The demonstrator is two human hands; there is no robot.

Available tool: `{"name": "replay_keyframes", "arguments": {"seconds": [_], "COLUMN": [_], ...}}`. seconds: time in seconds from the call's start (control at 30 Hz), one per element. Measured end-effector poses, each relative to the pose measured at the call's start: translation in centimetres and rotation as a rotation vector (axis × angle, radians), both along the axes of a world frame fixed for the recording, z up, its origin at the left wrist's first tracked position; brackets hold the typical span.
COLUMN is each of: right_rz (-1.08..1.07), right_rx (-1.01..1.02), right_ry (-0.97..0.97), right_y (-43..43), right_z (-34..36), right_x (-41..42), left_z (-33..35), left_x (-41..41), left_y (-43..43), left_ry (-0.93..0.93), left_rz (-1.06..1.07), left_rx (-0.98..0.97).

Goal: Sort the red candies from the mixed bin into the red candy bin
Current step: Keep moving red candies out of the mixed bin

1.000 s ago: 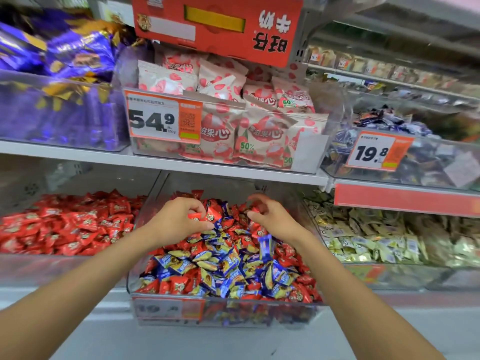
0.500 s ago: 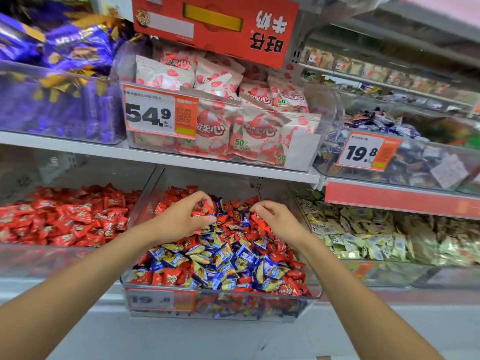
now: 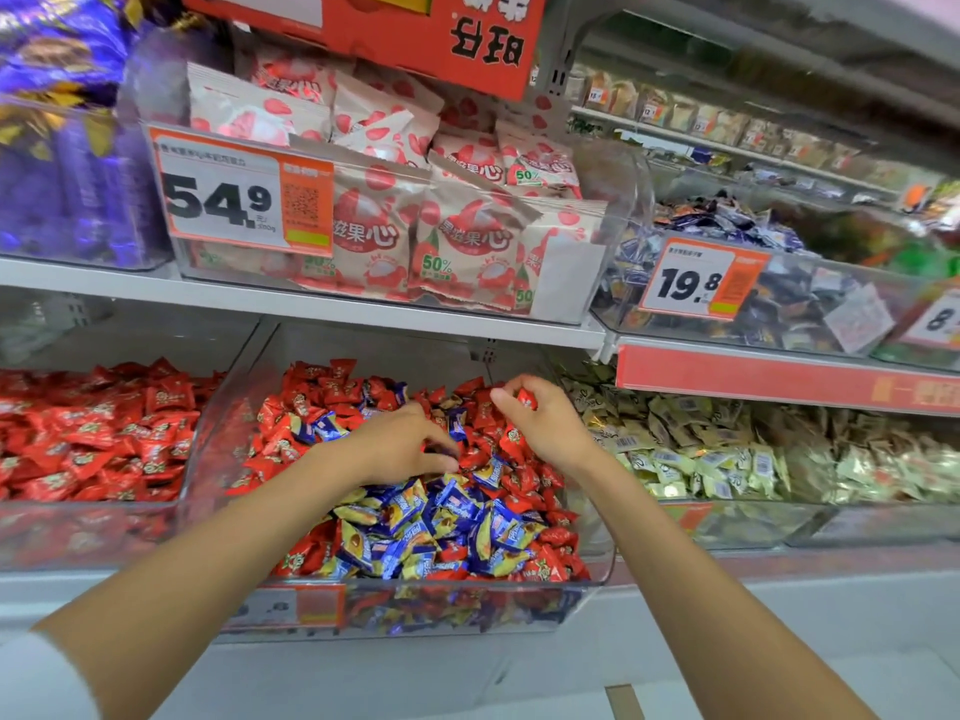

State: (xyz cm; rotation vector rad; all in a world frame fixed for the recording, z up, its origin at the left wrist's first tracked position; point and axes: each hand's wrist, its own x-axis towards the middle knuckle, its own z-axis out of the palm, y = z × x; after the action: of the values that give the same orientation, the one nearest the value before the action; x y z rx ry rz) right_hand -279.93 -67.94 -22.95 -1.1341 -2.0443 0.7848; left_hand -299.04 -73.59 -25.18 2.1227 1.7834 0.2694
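Both my hands are down in the mixed bin (image 3: pixel 597 579), the clear tub in the middle of the lower shelf, heaped with red and blue-and-yellow wrapped candies. My right hand (image 3: pixel 545 426) is raised a little above the pile near the back right, fingers curled in, pinching a red candy (image 3: pixel 525 398) between thumb and fingertips; a second red one (image 3: pixel 514 438) sits against the heel of that palm, though I cannot tell whether I am gripping it. My left hand (image 3: pixel 397 444) lies palm-down on the heap just left of the right, fingers bent narrowly onto red wrappers; I cannot tell if it actually holds one. The red candy bin (image 3: pixel 93 506) stands just beside the mixed bin, to my left, full of red wrappers, well clear of both hands.
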Motion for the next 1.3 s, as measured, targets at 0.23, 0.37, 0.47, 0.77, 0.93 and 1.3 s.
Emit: {"name": "replay_keyframes", "arguments": {"seconds": [0.23, 0.37, 0.47, 0.77, 0.93, 1.3], "right_rz": [-0.018, -0.023, 0.027, 0.147, 0.179, 0.191], "right_rx": [-0.085, -0.059, -0.017, -0.108, -0.138, -0.188], "right_ry": [-0.061, -0.212, -0.516, -0.455, -0.251, -0.023], "right_y": [0.3, 1.2, 1.8, 1.6, 0.8, -2.1], "right_z": [-0.7, -1.7, -3.0, -2.8, 0.6, 1.6], "right_x": [0.4, -0.6, -1.6, -2.5, 0.0, 2.4], "left_z": [-0.4, 0.7, 0.8, 1.2, 0.9, -1.3], "left_x": [-0.9, -2.9, -3.9, -3.1, -1.2, 0.1], "left_y": [-0.2, -0.7, -1.3, -2.1, -1.1, 1.3], "left_ry": [-0.012, -0.248, -0.349, -0.360, -0.376, 0.052], "left_rz": [0.063, 0.163, 0.190, 0.153, 0.146, 0.106], "left_rx": [0.162, 0.252, 0.248, 0.281, 0.247, 0.143]}}
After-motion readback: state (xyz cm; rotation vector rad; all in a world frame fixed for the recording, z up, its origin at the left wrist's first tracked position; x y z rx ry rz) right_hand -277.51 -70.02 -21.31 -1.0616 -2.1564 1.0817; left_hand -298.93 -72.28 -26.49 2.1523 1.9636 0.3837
